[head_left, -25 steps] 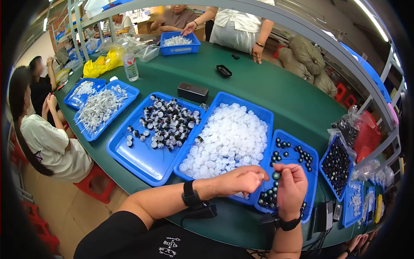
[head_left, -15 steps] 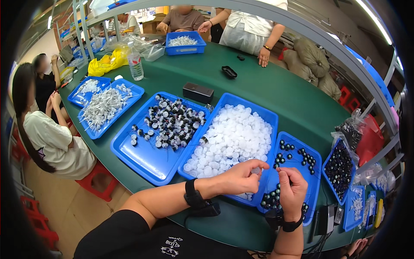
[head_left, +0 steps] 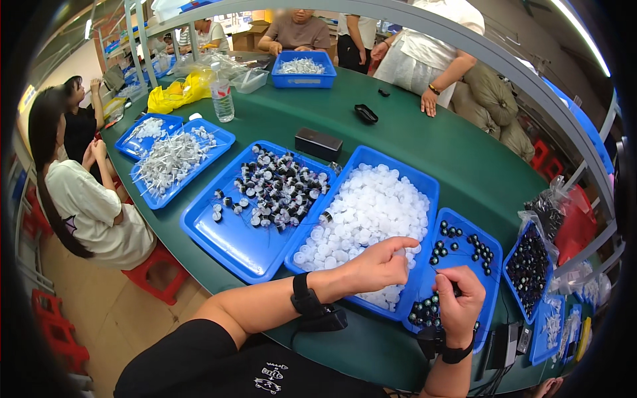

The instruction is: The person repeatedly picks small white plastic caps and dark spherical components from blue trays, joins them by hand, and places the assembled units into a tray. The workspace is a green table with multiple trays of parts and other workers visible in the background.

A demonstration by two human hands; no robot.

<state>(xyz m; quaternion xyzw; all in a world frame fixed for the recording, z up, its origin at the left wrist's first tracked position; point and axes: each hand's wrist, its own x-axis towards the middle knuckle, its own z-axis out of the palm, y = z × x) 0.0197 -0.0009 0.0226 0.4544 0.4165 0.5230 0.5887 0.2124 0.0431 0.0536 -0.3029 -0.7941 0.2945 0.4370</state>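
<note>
My left hand (head_left: 385,266) hovers over the blue tray of translucent white plastic caps (head_left: 375,205). Its index finger points right while the other fingers curl in; whatever they hold is hidden. To its right, my right hand (head_left: 460,295) is closed in a pinch above the blue tray (head_left: 482,286) of dark, shiny round parts (head_left: 424,312). A dark round part (head_left: 456,289) shows among its fingers, and a thin dark wire sticks out near the thumb tip. Left of the caps, another blue tray (head_left: 229,245) holds black-and-clear assembled pieces (head_left: 282,189) with thin wires.
A black box (head_left: 318,143) stands behind the trays, near a water bottle (head_left: 222,99). White stemmed parts (head_left: 174,159) fill trays at left. Further right is a tray of dark parts (head_left: 529,268). A grey metal frame (head_left: 424,23) arches overhead. Other people sit and stand around the table.
The view has shifted, so the trays sit slightly further right. The translucent cap seen in my left hand earlier no longer shows. My hands remain close together over the trays.
</note>
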